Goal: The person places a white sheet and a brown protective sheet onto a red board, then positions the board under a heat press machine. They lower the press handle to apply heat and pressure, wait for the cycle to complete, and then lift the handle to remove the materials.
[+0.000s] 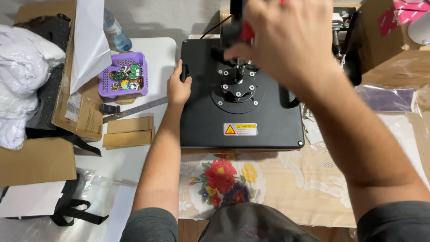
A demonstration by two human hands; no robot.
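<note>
- Heat press (pixel 264 130): black, flat top plate, centred on the floral cloth (pixel 233 177).
- Left hand (pixel 178 87): fingers curled over the press's left edge.
- Right hand (pixel 282 38): closed around the red-tipped handle (pixel 246 32) above the press.
- Purple basket (pixel 106 76): badges inside, left of the press.

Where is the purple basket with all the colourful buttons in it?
In the head view the purple basket sits on the white table, left of the black heat press, beside the left hand and below a plastic bottle.
</note>
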